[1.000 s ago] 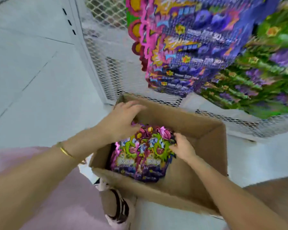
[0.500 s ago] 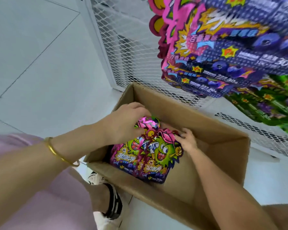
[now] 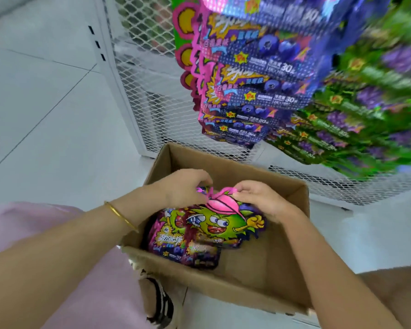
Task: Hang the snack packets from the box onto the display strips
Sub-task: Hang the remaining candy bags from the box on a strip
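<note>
An open cardboard box (image 3: 252, 279) stands on the floor below me. Inside it lie snack packets (image 3: 176, 241) printed with a green cartoon face in a pink cap. The top packet (image 3: 221, 222) is tilted up. My left hand (image 3: 183, 188) pinches its pink upper edge from the left. My right hand (image 3: 259, 198) pinches the same edge from the right. Above the box, purple blueberry packets (image 3: 259, 86) hang in a stacked column, with green grape packets (image 3: 356, 115) hanging to their right.
A white wire-mesh rack (image 3: 150, 91) stands behind the box and carries the hanging packets. Pale floor tiles (image 3: 45, 103) spread to the left. My shoe (image 3: 161, 305) sits by the box's near left corner, and pink clothing covers my knee at lower left.
My right hand has moved up onto the top packet's pink edge, meeting my left hand. The top packet has been raised and tilted off the pile. The view has shifted.
</note>
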`<state>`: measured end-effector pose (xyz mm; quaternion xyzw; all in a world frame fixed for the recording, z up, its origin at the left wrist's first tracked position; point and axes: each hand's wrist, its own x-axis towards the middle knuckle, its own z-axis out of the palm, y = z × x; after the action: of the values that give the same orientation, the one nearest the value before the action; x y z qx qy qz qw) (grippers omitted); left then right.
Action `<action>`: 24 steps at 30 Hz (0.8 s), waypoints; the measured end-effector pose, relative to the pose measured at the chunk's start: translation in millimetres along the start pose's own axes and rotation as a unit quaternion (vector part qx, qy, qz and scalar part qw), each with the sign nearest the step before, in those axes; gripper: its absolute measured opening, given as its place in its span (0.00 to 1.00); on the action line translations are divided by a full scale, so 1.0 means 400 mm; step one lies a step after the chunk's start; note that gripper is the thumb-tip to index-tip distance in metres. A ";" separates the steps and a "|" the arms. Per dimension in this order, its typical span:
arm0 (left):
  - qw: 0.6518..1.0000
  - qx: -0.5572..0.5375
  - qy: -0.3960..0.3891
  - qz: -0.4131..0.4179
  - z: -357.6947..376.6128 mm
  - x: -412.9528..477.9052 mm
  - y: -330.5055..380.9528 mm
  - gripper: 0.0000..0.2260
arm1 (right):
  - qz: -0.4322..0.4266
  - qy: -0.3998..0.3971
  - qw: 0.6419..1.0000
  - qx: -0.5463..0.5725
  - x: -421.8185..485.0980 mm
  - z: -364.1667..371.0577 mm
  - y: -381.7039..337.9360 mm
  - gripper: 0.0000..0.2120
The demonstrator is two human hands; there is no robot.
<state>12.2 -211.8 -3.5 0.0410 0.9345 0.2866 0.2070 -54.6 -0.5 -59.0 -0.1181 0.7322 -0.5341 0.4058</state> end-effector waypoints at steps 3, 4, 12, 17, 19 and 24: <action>0.996 -0.033 0.074 0.045 -0.019 -0.017 0.065 0.17 | -0.043 0.027 0.998 0.021 -0.085 -0.001 -0.092 0.05; 0.992 -0.050 0.101 0.058 -0.033 -0.028 0.085 0.13 | -0.053 0.038 0.998 0.024 -0.114 0.000 -0.122 0.04; 0.968 -0.107 0.172 0.148 -0.256 -0.164 0.257 0.07 | -0.179 0.095 0.977 -0.068 -0.334 0.021 -0.429 0.09; 0.949 -0.116 0.221 0.192 -0.509 -0.262 0.412 0.05 | -0.254 0.165 0.943 -0.138 -0.415 -0.023 -0.670 0.03; 0.920 -0.148 0.301 0.204 -0.619 -0.274 0.480 0.06 | -0.282 0.199 0.923 -0.172 -0.447 -0.046 -0.763 0.07; 0.837 -0.190 0.464 0.220 -0.842 -0.216 0.615 0.14 | -0.372 0.263 0.856 -0.245 -0.489 -0.089 -0.947 0.06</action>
<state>-57.7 -198.6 416.6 0.0675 0.8148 0.4817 -0.3155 -53.4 -9.7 368.7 -0.3321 0.8205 -0.4595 -0.0730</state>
